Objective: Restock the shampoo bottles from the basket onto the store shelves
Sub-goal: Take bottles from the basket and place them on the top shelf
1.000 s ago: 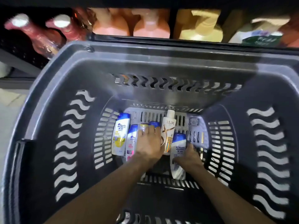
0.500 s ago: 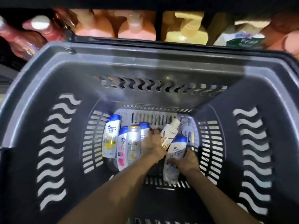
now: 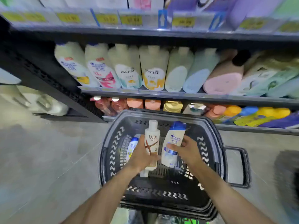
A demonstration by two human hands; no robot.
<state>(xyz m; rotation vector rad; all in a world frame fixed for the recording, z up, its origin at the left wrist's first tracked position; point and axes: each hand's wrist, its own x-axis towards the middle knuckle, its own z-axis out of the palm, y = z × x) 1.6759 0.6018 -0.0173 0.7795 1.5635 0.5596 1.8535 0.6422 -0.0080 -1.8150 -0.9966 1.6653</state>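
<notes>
A dark grey plastic basket (image 3: 215, 143) stands on the floor before the shelves. My left hand (image 3: 140, 157) is shut on a white Lux bottle (image 3: 152, 139), held upright above the basket. My right hand (image 3: 186, 151) grips a white Head & Shoulders bottle (image 3: 174, 139) with a blue cap, beside the Lux bottle. One more blue-capped bottle (image 3: 132, 146) lies inside the basket at the left, partly hidden by my left hand.
The middle shelf (image 3: 161, 94) holds a row of large Pantene and other bottles (image 3: 153, 68). The bottom shelf (image 3: 258, 128) carries pink, orange, yellow and blue bottles. A top shelf edge with yellow price tags (image 3: 131, 20) runs above. Grey floor lies at the left.
Both hands have lifted out of the basket's bottom, each with a bottle. My head has risen, so the shelves now fill the upper view.
</notes>
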